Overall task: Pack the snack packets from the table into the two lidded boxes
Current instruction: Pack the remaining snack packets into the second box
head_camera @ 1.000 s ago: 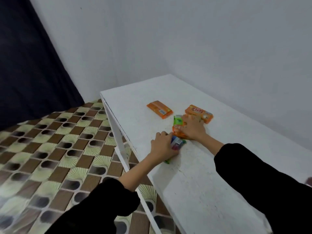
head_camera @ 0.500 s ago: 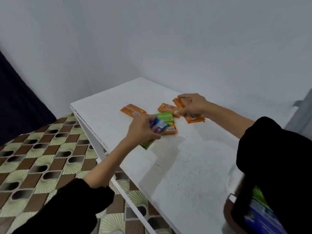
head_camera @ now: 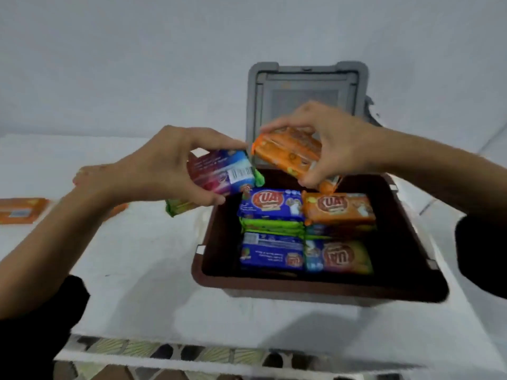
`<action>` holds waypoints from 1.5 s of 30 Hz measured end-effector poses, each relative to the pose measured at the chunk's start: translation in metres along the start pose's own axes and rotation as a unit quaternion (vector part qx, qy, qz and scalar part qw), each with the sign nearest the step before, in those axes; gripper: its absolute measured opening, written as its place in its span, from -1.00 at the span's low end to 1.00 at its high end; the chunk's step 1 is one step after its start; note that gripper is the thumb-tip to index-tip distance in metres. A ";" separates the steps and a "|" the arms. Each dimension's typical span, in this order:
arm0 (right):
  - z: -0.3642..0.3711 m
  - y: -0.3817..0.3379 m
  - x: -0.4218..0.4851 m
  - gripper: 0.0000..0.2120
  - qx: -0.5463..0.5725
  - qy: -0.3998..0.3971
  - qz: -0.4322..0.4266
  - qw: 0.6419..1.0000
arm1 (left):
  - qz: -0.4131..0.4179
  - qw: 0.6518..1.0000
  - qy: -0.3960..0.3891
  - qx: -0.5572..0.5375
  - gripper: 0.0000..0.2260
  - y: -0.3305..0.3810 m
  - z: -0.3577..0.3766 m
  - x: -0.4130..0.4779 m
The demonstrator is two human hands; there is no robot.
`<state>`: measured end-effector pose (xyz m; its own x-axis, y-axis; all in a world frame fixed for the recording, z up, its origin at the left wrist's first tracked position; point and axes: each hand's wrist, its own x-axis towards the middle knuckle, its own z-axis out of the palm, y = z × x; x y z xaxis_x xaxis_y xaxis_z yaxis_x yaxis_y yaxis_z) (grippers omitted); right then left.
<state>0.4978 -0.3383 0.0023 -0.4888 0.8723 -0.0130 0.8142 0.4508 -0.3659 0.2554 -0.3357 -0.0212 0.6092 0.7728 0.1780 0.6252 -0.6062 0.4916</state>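
**Over the open box: both hands full**

Gripping orange packets [head_camera: 285,156] in the right hand [head_camera: 338,144], straight above the box's [head_camera: 315,290] far rim, long axis roughly crosswise like the rows below. Pinching a blue-pink packet [head_camera: 219,174] and a green packet [head_camera: 178,211] in the left hand [head_camera: 164,171], just outside the left wall, so farther off. Reads "KUAT" on packed packets [head_camera: 271,205]. With a stray packet [head_camera: 22,213] lying on the table [head_camera: 137,270].

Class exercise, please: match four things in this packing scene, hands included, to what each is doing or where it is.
1 left hand
2 right hand
3 grey lid
4 lone orange packet

A lies on the table
B stands raised behind the brown box
C grips orange packets
D grips a blue-and-pink packet

Pairs: 1-D, 2-C, 3-B, 4-A.
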 end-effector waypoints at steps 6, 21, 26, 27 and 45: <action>0.048 0.054 -0.059 -0.17 0.033 -0.136 0.078 0.987 | 0.083 0.978 -0.189 0.030 -0.33 0.014 0.081 0.031; 0.124 0.084 -0.073 -0.28 -0.234 0.007 -0.082 0.969 | 0.091 0.914 -0.284 0.275 -0.40 0.012 0.138 0.037; 0.119 0.074 -0.071 -0.30 -0.238 -0.017 -0.045 0.970 | 0.095 0.918 -0.279 0.264 -0.41 0.010 0.139 0.037; 0.117 0.071 -0.069 -0.30 -0.241 -0.030 -0.042 0.969 | 0.097 0.921 -0.273 0.262 -0.41 0.009 0.139 0.036; 0.040 -0.017 0.054 -0.55 -0.043 0.152 -0.128 0.979 | -0.068 0.972 0.202 0.099 -0.72 -0.038 -0.015 -0.009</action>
<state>0.4449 -0.3071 -0.0296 -0.5756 0.7385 0.3512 0.7069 0.6653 -0.2403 0.2189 -0.3169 -0.0290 0.2990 0.8346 0.4627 0.7926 -0.4872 0.3667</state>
